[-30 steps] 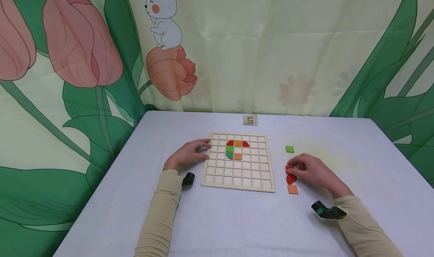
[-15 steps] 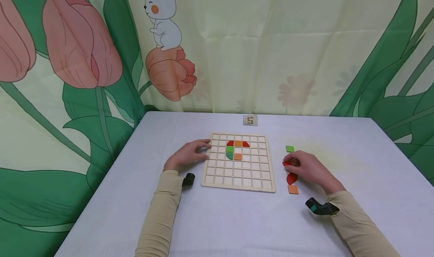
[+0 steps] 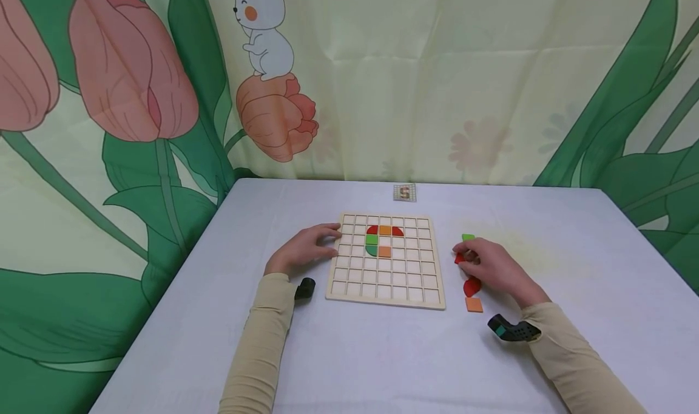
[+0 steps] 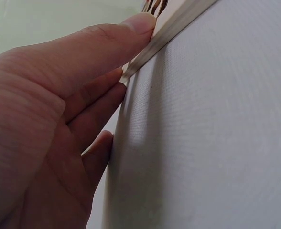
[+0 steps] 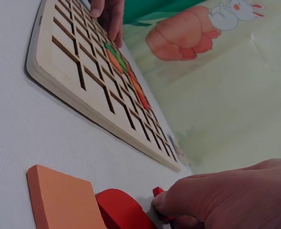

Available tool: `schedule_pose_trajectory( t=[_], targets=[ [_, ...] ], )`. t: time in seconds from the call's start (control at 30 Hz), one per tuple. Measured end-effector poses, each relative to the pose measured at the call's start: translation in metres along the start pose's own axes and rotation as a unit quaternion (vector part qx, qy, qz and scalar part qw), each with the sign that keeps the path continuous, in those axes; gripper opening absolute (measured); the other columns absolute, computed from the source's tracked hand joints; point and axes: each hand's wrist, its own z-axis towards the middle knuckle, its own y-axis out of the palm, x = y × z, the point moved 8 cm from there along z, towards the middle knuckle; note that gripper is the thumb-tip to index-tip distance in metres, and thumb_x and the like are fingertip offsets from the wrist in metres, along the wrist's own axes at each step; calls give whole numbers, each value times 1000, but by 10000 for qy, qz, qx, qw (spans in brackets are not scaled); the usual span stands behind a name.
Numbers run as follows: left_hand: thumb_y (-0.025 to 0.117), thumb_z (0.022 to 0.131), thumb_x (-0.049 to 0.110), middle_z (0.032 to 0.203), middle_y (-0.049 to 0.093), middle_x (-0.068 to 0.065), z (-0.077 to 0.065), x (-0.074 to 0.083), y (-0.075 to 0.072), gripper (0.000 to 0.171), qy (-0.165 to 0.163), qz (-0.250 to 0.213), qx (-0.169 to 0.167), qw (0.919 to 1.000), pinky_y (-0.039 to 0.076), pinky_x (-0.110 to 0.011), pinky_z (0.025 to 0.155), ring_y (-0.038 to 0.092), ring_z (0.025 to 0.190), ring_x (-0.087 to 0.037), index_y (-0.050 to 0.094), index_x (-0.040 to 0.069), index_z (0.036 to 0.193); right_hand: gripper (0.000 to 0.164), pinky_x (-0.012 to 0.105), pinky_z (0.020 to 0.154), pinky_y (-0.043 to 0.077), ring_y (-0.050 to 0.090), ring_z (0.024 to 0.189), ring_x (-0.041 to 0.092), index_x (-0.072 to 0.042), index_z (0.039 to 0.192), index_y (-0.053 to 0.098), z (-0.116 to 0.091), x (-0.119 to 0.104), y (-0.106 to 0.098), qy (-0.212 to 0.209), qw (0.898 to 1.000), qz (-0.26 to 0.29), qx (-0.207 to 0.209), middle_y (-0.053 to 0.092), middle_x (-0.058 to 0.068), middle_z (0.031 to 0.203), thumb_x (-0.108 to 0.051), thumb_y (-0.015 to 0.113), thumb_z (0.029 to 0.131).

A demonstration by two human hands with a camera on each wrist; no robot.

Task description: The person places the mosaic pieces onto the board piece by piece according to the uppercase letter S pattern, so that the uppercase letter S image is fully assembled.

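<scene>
In the head view, my left hand [image 3: 303,248] rests at the left edge of a wooden grid board [image 3: 384,294], its thumb and fingertips right at the rim. Set in the board's cells are red, orange and green tiles, among them a dark green rounded tile [image 3: 371,251] and a lower orange square [image 3: 384,252]. To the right of the board my right hand [image 3: 499,269] pinches a small red tile [image 3: 459,258] between thumb and fingers. The fingers partly hide that tile; in the right wrist view only a red corner [image 5: 157,191] shows beside the thumb.
Below the right hand lie a rounded red tile [image 3: 472,288] and an orange square tile [image 3: 474,305]. A light green tile [image 3: 468,237] is partly covered by the hand. A small patterned card [image 3: 405,192] lies behind the board, near the printed curtain [image 3: 393,110].
My right hand has shifted away from me and slightly left, drawing the red tile along, apart from the rounded red one. The left hand stays at the board's edge.
</scene>
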Motion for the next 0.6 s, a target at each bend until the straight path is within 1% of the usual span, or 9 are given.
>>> schedule_pose_trajectory(
  t=[0.13, 0.27, 0.43, 0.5, 0.6],
  targets=[
    [73, 89, 23, 153, 40, 5, 1, -1, 0, 47, -46, 1, -5, 10000, 26, -39, 117, 29, 144, -19, 61, 11, 133, 33, 41, 78, 55, 59, 89, 26, 4, 120, 62, 2, -3, 0, -30, 10000, -26, -40, 65, 12, 101, -4, 66, 89],
    [73, 89, 23, 153, 40, 4, 3, -2, 0, 47, -26, -4, -16, 10000, 25, -39, 117, 29, 144, -19, 61, 10, 133, 34, 45, 83, 55, 60, 95, 29, 4, 123, 60, 6, -9, -1, -86, 10000, -43, -22, 64, 15, 109, -4, 65, 90],
    [73, 89, 23, 153, 40, 3, 3, -4, 1, 46, 2, -11, -28, 10000, 25, -40, 117, 29, 144, -20, 61, 10, 132, 31, 46, 83, 55, 62, 97, 29, 3, 121, 62, 13, -33, 2, -590, 9982, -82, -12, 63, 16, 112, -4, 64, 91],
    [73, 89, 23, 153, 40, 3, 3, -4, 1, 46, -2, -10, -35, 10000, 25, -40, 117, 29, 144, -20, 61, 11, 132, 29, 44, 83, 55, 62, 96, 28, 3, 120, 63, 17, -44, 6, -812, 9966, -92, -60, 63, 15, 111, -4, 64, 91],
    [73, 90, 22, 153, 40, 3, 3, -3, 1, 45, 27, -27, -44, 10000, 26, -39, 117, 29, 144, -20, 61, 11, 132, 28, 43, 83, 55, 63, 96, 27, 3, 119, 63, 25, -59, 14, -1035, 9944, -123, -153, 63, 14, 112, -4, 65, 91]
  ],
)
